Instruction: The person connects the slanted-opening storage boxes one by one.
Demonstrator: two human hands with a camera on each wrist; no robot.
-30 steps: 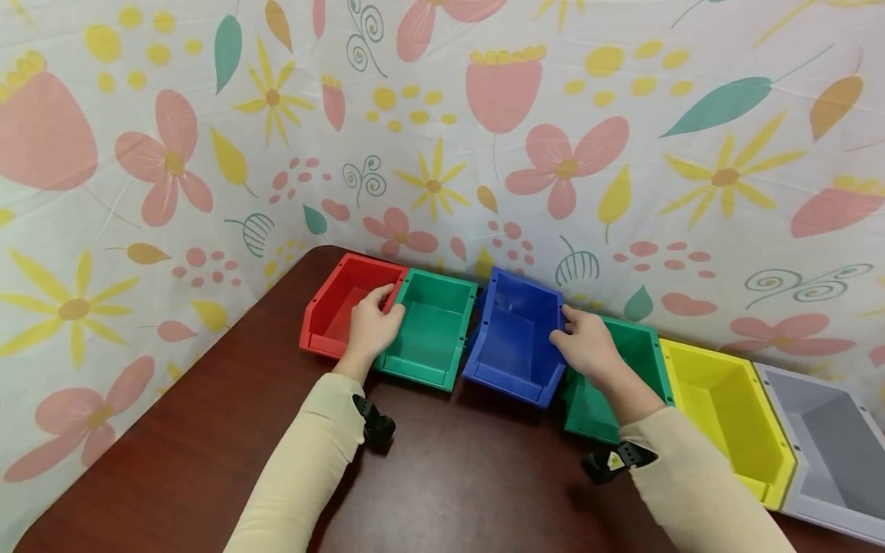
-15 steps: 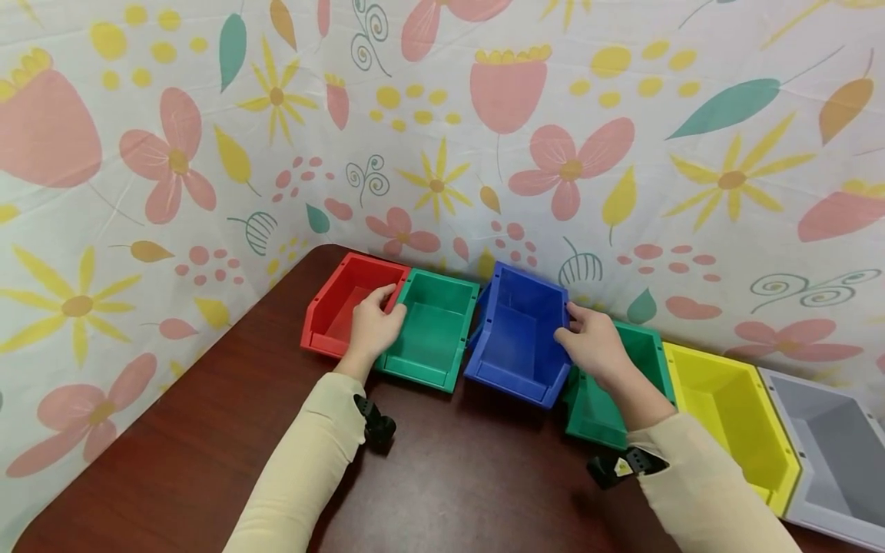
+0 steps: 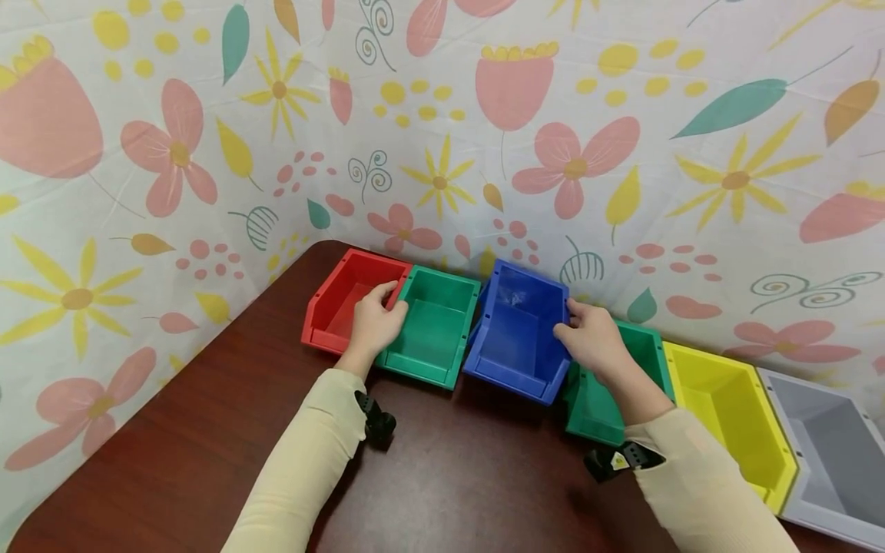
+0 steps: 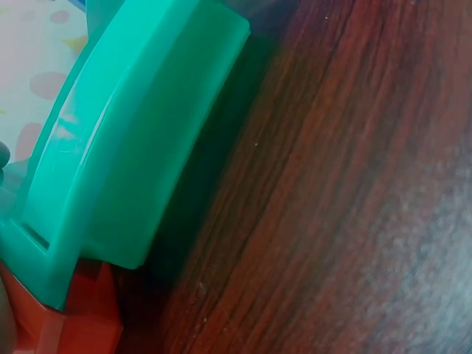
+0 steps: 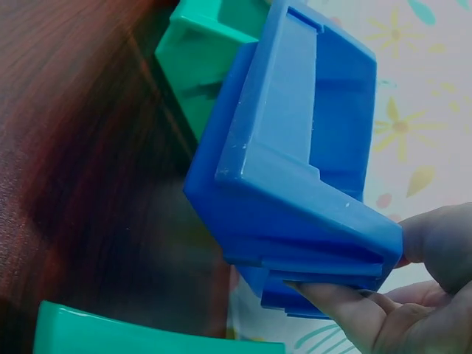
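i have the blue bin [image 3: 508, 338] by its 3 o'clock wall, toward the back corner: the thumb and fingers of my right hand [image 3: 591, 338] are clamped on that wall near the rim. the bin sits just past 12 o'clock from me, between the first green bin [image 3: 435, 326] at 12 and the second green bin [image 3: 594, 407] between 1 and 2. its 6 o'clock lip looks raised off the table [image 3: 442, 476], with shadow under it.

i judge it light, a stiff moulded plastic shell that shouldn't flex much or break easily. the walls look smooth, so a fingertip pinch could slide; the rim and the ledge along the outer wall seem to give the best purchase. held from one side only, it would probably want to roll down toward 9 o'clock, so a firm hold midway along the wall, or one on each side, should keep it level.

my left hand [image 3: 373, 322] is at 11 o'clock, pinching the first green bin's 9 o'clock rim where it meets the red bin [image 3: 339, 311]. the left wrist view barely catches my fingers, so i can't say whether the red rim is caught in that pinch too. yellow and grey bins stand farther round, from 2 toward 3 o'clock.
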